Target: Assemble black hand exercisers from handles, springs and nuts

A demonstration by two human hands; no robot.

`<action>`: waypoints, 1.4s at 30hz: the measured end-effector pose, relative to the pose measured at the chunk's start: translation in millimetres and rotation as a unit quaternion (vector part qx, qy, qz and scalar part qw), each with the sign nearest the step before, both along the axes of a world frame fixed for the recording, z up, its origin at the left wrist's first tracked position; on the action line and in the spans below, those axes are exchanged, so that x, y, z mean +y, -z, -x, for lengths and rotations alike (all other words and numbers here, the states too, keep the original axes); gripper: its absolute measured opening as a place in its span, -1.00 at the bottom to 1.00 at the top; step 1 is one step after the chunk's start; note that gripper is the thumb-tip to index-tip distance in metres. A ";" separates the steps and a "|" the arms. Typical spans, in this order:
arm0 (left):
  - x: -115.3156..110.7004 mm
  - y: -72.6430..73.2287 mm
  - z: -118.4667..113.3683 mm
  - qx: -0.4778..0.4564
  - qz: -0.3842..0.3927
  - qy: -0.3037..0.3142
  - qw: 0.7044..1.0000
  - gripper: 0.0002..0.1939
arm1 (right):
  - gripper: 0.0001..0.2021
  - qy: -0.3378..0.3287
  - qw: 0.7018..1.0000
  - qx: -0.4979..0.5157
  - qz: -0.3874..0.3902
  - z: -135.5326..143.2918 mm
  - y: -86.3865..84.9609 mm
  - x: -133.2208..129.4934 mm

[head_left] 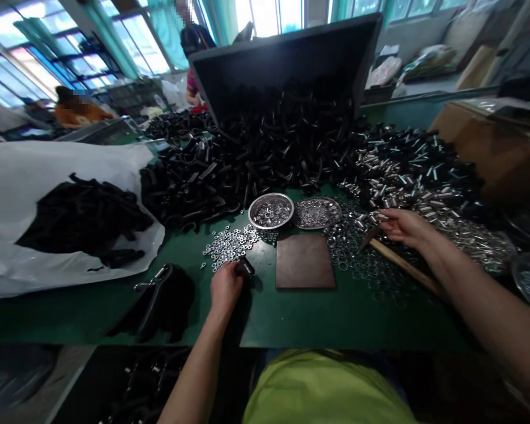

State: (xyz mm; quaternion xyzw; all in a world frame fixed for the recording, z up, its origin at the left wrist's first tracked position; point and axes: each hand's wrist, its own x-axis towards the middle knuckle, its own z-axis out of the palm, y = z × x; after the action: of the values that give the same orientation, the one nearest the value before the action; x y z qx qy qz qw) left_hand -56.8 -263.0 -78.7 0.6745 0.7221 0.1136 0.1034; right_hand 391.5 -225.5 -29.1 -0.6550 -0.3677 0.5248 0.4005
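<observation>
My left hand (227, 288) is closed around a black molded part (246, 267); its dark end sticks out to the right past my fingers, and the rest is hidden. Just beyond that hand lie scattered small silver nuts (229, 244). My right hand (400, 227) reaches to the pile of metal pieces, its thumb and fingers pinched on a small silver metal cylinder (380, 217). Below it rests a hammer with a wooden handle (401, 265). Between my hands, a flat brown square plate (306, 262) lies on the green table (265, 321).
A round metal bowl (271, 212) and an oval tray (318, 213) hold small metal parts. Black parts (282, 141) heap up before a tilted dark bin (287, 65). A white sack (70, 156) is at left, a cardboard box (494, 147) at right. Other people are in the background.
</observation>
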 end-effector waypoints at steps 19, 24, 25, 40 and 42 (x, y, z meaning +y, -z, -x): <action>-11.3 -12.2 -25.3 -0.092 -0.014 -0.007 0.996 -0.91 | -0.77 -0.188 0.970 0.070 -0.137 164.9 4.0 -93.6; -39.9 -30.2 -56.8 -0.528 0.058 -0.020 0.847 -0.70 | -0.79 -0.190 0.967 0.089 -0.143 189.4 -1.7 -102.3; -45.1 -34.4 -62.7 -0.572 0.073 -0.020 0.817 -0.67 | -0.80 -0.191 0.967 0.093 -0.143 192.7 -3.8 -102.8; -64.1 -42.0 -84.7 -0.563 0.083 0.017 0.822 -0.79 | -0.82 -0.142 0.973 0.109 -0.148 196.8 -1.2 -96.5; -66.7 -36.4 -92.0 -0.610 0.135 -0.009 0.781 -0.73 | -0.85 -0.145 0.975 0.054 -0.160 193.8 -4.4 -95.7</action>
State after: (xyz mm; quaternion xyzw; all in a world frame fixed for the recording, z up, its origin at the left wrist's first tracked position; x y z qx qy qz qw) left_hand 35.2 -329.8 -42.3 0.4367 0.5226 0.4034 0.6111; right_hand 197.8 -321.2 -24.7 -0.4931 -0.5158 0.5458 0.4392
